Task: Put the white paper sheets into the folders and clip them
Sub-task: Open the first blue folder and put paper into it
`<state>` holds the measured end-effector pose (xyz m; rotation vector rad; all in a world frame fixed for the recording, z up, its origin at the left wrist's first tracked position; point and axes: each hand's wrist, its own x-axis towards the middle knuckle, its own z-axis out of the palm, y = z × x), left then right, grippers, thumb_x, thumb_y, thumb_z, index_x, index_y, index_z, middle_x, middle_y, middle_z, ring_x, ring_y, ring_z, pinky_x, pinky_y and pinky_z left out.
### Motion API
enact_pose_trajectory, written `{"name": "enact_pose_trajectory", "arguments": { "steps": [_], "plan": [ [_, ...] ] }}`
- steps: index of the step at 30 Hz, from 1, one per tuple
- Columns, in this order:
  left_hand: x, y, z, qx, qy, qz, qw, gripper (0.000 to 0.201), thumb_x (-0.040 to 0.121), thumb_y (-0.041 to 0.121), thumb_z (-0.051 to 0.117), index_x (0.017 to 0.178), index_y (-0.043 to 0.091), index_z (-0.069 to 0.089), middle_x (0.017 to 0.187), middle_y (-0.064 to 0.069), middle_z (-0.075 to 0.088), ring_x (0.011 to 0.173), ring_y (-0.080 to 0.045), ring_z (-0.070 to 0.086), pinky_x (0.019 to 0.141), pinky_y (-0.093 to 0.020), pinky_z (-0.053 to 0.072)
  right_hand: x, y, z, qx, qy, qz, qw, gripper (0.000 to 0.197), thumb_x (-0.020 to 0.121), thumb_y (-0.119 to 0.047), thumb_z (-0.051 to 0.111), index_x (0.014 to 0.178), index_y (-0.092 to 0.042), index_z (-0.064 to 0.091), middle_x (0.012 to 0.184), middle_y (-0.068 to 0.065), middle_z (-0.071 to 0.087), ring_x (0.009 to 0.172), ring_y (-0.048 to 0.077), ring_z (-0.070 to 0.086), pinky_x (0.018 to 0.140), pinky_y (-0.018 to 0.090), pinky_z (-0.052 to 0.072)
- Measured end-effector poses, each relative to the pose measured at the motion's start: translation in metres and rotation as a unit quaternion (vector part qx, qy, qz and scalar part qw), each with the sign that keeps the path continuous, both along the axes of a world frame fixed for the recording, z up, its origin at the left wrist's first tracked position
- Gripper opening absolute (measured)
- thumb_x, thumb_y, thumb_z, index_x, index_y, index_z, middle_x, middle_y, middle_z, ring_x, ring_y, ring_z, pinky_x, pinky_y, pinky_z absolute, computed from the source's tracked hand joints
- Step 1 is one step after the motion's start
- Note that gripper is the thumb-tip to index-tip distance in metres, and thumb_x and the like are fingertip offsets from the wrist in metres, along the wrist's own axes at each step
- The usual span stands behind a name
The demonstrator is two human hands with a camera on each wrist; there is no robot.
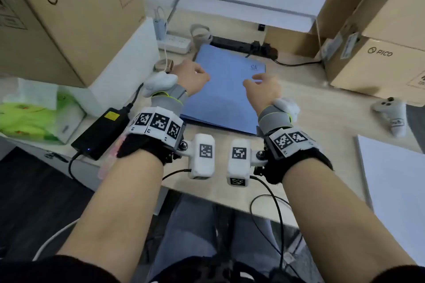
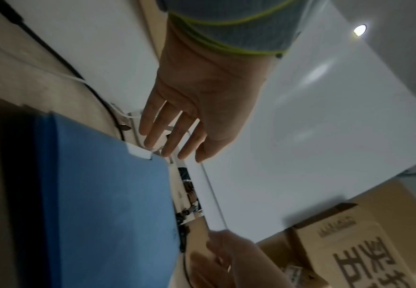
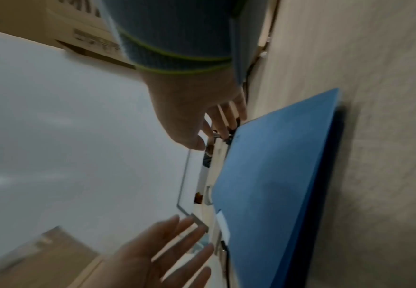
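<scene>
A closed blue folder (image 1: 226, 89) lies flat on the middle of the bench (image 1: 322, 108), a white sheet's corner showing at its far-left edge. The left hand (image 1: 192, 76) hovers at its 10 o'clock edge and the right hand (image 1: 262, 89) at its 2 o'clock corner, both with loosely spread fingers, holding nothing. This looks like the opening step; next, a cover edge needs lifting, with more white paper (image 1: 395, 181) waiting at 4 o'clock.

Folder (image 1: 226, 89) lies mid-desk (image 1: 322, 108); boxes (image 1: 69, 18) flank it; power strip (image 1: 176, 42) behind, seemingly.
</scene>
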<state>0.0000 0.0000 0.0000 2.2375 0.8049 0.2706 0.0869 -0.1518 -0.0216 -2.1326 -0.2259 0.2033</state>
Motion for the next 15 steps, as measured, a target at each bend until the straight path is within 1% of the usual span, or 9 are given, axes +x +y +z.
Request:
{"name": "enact_pose_trajectory", "arguments": {
  "steps": [2, 3, 4, 6, 7, 9, 10, 12, 15],
  "plan": [
    [0.004, 0.011, -0.013, -0.004, 0.042, -0.002, 0.999, 0.014, 0.087, 0.026, 0.056, 0.085, 0.014, 0.063, 0.1, -0.017, 0.061, 0.092, -0.033, 0.057, 0.074, -0.03, 0.044, 0.007, 0.003, -0.011, -0.053, 0.045, -0.008, 0.998, 0.053, 0.088, -0.029, 0.054, 0.137, -0.011, 0.043, 0.132, 0.011, 0.054, 0.109, 0.031, 0.057, 0.086, 0.034, 0.045],
    [0.006, 0.016, -0.024, -0.013, 0.071, 0.003, 0.997, 0.013, 0.088, 0.026, 0.055, 0.079, 0.016, 0.057, 0.096, -0.014, 0.055, 0.087, -0.03, 0.051, 0.07, -0.03, 0.04, 0.01, 0.003, -0.019, -0.072, 0.076, -0.011, 0.994, 0.057, 0.088, -0.03, 0.055, 0.139, -0.008, 0.039, 0.133, 0.013, 0.052, 0.114, 0.032, 0.055, 0.088, 0.035, 0.044],
    [0.008, 0.019, -0.034, -0.027, 0.103, 0.016, 0.994, 0.014, 0.088, 0.027, 0.054, 0.083, 0.015, 0.056, 0.098, -0.01, 0.052, 0.087, -0.027, 0.048, 0.072, -0.029, 0.037, 0.018, 0.002, -0.031, -0.076, 0.103, -0.01, 0.992, 0.06, 0.087, -0.031, 0.056, 0.138, -0.005, 0.037, 0.133, 0.014, 0.051, 0.115, 0.033, 0.054, 0.09, 0.037, 0.045],
    [0.013, 0.023, -0.048, -0.04, 0.128, 0.03, 0.99, 0.033, 0.088, 0.029, 0.052, 0.111, 0.006, 0.057, 0.108, -0.009, 0.056, 0.095, -0.029, 0.053, 0.079, -0.03, 0.04, 0.022, 0.006, -0.039, -0.081, 0.139, -0.019, 0.987, 0.066, 0.083, -0.035, 0.061, 0.134, -0.001, 0.039, 0.126, 0.014, 0.053, 0.112, 0.032, 0.055, 0.092, 0.039, 0.047],
    [0.016, 0.026, -0.054, -0.046, 0.127, 0.039, 0.99, 0.04, 0.087, 0.028, 0.052, 0.119, 0.004, 0.054, 0.115, -0.011, 0.059, 0.101, -0.031, 0.056, 0.083, -0.032, 0.043, 0.026, 0.008, -0.043, -0.083, 0.149, -0.024, 0.985, 0.072, 0.077, -0.04, 0.064, 0.133, 0.001, 0.041, 0.119, 0.012, 0.055, 0.106, 0.03, 0.056, 0.09, 0.038, 0.047],
    [0.017, 0.027, -0.061, -0.058, 0.124, 0.059, 0.989, 0.044, 0.088, 0.028, 0.049, 0.127, 0.005, 0.05, 0.127, -0.016, 0.057, 0.112, -0.036, 0.055, 0.094, -0.037, 0.046, 0.031, 0.009, -0.051, -0.092, 0.155, -0.027, 0.983, 0.085, 0.064, -0.048, 0.063, 0.131, 0.0, 0.044, 0.115, 0.01, 0.055, 0.102, 0.029, 0.056, 0.089, 0.037, 0.046],
    [0.019, 0.028, -0.065, -0.066, 0.128, 0.071, 0.987, 0.046, 0.09, 0.029, 0.047, 0.13, 0.004, 0.047, 0.131, -0.017, 0.054, 0.117, -0.037, 0.052, 0.097, -0.039, 0.045, 0.035, 0.011, -0.055, -0.095, 0.157, -0.03, 0.982, 0.087, 0.064, -0.049, 0.063, 0.133, -0.001, 0.042, 0.122, 0.012, 0.054, 0.108, 0.032, 0.055, 0.093, 0.04, 0.046],
    [0.023, 0.032, -0.072, -0.074, 0.14, 0.098, 0.983, 0.051, 0.094, 0.032, 0.044, 0.134, 0.001, 0.04, 0.137, -0.02, 0.048, 0.123, -0.039, 0.047, 0.099, -0.04, 0.04, 0.04, 0.01, -0.059, -0.103, 0.152, -0.045, 0.982, 0.079, 0.075, -0.042, 0.066, 0.136, -0.002, 0.036, 0.135, 0.016, 0.046, 0.122, 0.035, 0.049, 0.101, 0.045, 0.043],
    [0.023, 0.039, -0.071, -0.082, 0.124, 0.136, 0.98, 0.055, 0.095, 0.036, 0.042, 0.135, -0.002, 0.04, 0.139, -0.021, 0.046, 0.125, -0.039, 0.046, 0.098, -0.038, 0.038, 0.044, 0.008, -0.064, -0.084, 0.151, -0.063, 0.983, 0.072, 0.08, -0.036, 0.065, 0.136, -0.002, 0.036, 0.138, 0.016, 0.042, 0.123, 0.036, 0.046, 0.103, 0.047, 0.042]
  ]
}}
